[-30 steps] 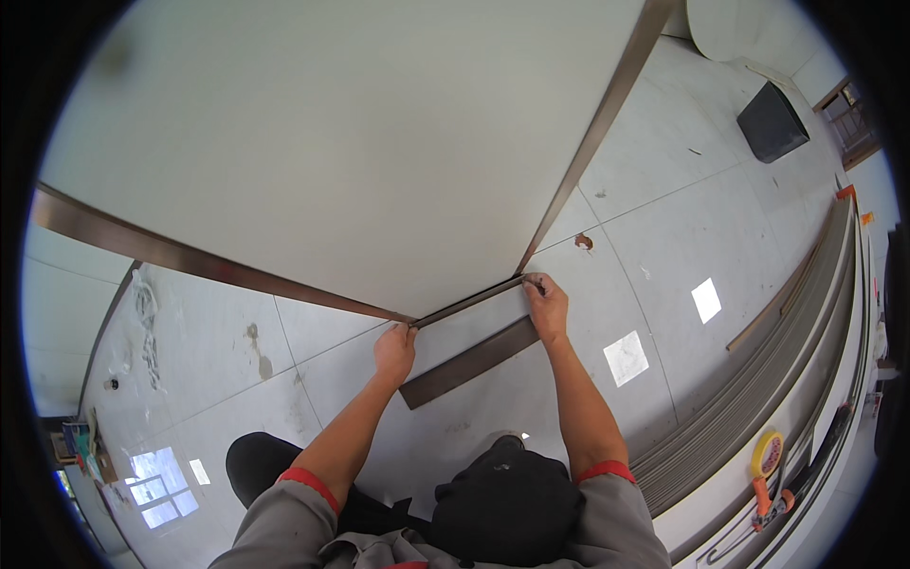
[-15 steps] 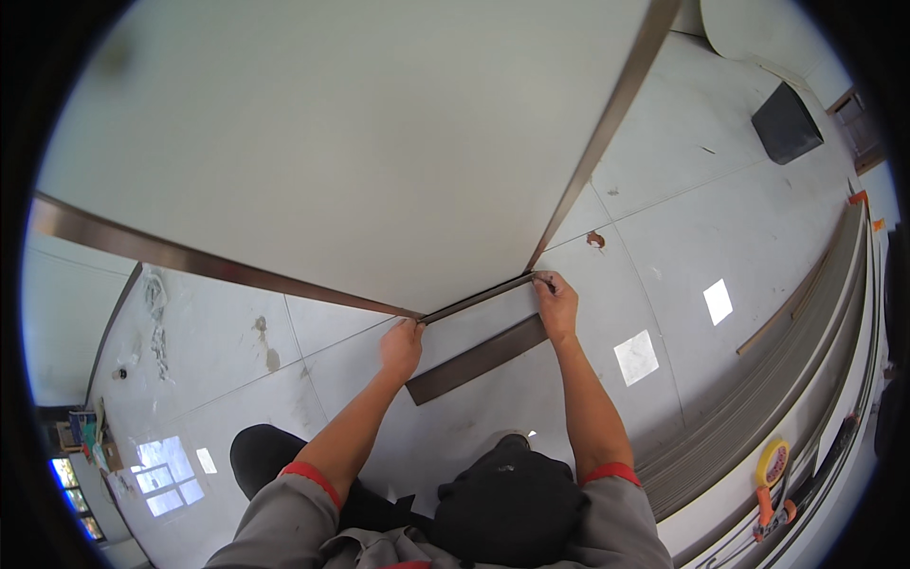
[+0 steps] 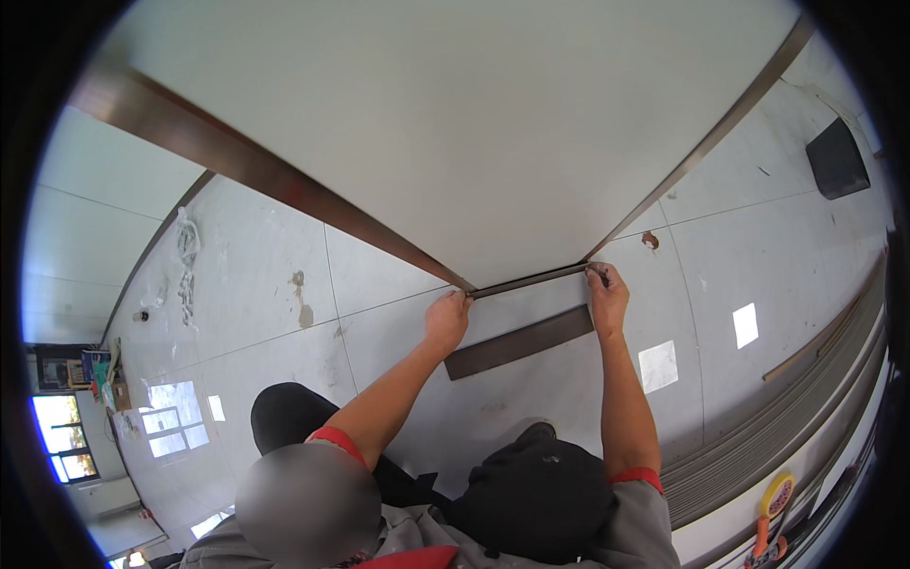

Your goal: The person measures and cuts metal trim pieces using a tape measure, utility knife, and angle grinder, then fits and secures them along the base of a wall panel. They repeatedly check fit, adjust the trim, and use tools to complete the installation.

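A large pale panel (image 3: 493, 142) stands in front of me, with metallic trims (image 3: 284, 199) along its sides. At its bottom edge lies a narrow dark strip (image 3: 526, 282). My left hand (image 3: 445, 322) pinches that strip at its left end, by the left trim's lower corner. My right hand (image 3: 607, 299) has thumb and fingers closed on the right end, at the other corner. Just below, a separate flat dark brown piece (image 3: 518, 341) lies on the pale tiled floor (image 3: 398, 303), between my forearms.
Long stacked strips (image 3: 787, 408) run along the right, with a tape roll (image 3: 777, 495) and an orange-handled tool (image 3: 763, 536). A black object (image 3: 836, 159) stands at upper right. Crumpled plastic (image 3: 187, 266) lies at left; cluttered items (image 3: 95, 370) sit near a window (image 3: 62, 436).
The whole view has shifted, so the panel's bottom edge and both my hands appear higher and farther right. Both hands keep their grip on the strip's ends.
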A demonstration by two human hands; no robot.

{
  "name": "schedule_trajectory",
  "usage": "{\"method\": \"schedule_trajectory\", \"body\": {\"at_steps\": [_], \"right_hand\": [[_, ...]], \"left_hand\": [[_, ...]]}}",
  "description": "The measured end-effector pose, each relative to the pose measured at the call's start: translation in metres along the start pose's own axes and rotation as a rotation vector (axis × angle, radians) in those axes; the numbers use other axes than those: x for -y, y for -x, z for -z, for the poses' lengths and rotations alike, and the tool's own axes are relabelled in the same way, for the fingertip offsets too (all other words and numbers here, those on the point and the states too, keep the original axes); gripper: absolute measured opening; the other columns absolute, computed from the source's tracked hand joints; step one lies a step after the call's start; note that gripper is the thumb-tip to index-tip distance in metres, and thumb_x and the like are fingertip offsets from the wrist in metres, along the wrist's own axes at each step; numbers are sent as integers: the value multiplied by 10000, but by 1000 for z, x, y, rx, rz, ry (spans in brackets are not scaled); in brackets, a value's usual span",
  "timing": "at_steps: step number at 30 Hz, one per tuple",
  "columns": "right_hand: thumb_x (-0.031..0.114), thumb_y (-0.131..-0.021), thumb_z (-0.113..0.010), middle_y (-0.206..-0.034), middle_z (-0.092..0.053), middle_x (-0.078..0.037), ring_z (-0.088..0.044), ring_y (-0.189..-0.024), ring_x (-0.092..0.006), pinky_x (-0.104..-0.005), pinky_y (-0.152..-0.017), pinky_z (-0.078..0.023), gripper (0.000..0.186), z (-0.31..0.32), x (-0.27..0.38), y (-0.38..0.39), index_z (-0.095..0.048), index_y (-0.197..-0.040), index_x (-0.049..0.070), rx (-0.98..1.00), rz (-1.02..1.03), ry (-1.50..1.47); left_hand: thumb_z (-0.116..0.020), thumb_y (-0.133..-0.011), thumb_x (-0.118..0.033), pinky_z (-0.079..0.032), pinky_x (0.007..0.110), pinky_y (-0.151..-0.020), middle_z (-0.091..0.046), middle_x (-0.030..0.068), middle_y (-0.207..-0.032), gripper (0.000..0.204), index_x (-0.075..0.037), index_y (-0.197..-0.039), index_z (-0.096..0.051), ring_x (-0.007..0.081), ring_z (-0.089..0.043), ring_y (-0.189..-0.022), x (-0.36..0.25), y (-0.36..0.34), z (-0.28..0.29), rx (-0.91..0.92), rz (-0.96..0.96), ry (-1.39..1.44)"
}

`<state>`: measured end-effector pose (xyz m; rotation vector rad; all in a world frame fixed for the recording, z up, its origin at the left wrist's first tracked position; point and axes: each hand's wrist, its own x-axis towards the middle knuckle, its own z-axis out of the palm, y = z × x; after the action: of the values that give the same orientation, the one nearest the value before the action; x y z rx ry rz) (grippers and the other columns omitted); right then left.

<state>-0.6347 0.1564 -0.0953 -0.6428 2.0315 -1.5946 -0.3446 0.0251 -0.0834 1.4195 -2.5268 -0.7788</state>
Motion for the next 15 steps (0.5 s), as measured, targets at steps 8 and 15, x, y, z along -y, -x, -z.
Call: {"method": "schedule_trajectory", "body": {"at_steps": [8,15], "right_hand": [[102,-939,-679,-958,-735,-75,-665,-895,-131,-282,-878,-525,185,0,2,2,-710,-1094,6,-48,52,52],[89,-943,-705,-970,-744,-61,-669,-898,-111,-260,-862,-523,182,0,7,3,-707,-1095,-10,-33,-11,-25]], "left_hand": [[-584,-1006,-252,-505,529,-774,-662,189,-915,259,-21,-905,-639,414,-643,-900,2,-1,-10,-19,8,-48],[-591,-1003,-253,-500,531,-766,-658,182,-901,268,-20,-872,-616,416,-637,-892,1,-1,-9,-39,-12,-28]]}}
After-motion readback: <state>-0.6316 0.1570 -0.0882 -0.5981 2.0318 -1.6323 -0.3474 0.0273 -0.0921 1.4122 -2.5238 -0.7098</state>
